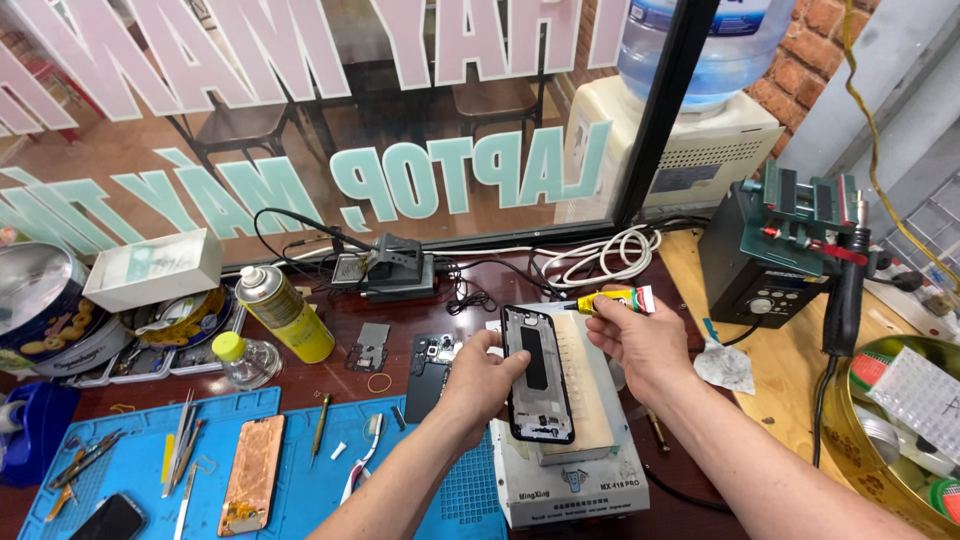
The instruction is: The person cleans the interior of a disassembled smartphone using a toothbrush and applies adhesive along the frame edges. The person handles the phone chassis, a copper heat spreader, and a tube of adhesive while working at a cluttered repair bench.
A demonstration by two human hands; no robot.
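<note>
My left hand (pixel 482 380) grips a black phone frame (pixel 538 375) by its left edge and holds it tilted above a white heating plate unit (pixel 570 480). My right hand (pixel 640 340) holds a small yellow glue tube (pixel 615 299) just above the frame's upper right corner, with its nozzle pointing left. Under the frame lies a cream-coloured pad (pixel 590 400) on the unit.
A blue work mat (pixel 300 490) carries a copper-backed phone screen (pixel 252 475), tweezers (pixel 180 440) and small tools. A yellow spray can (pixel 285 312), small bottle (pixel 245 360), round tins, soldering stand (pixel 395 265), a hot-air station (pixel 775 260) and cables ring the area. Glass window behind.
</note>
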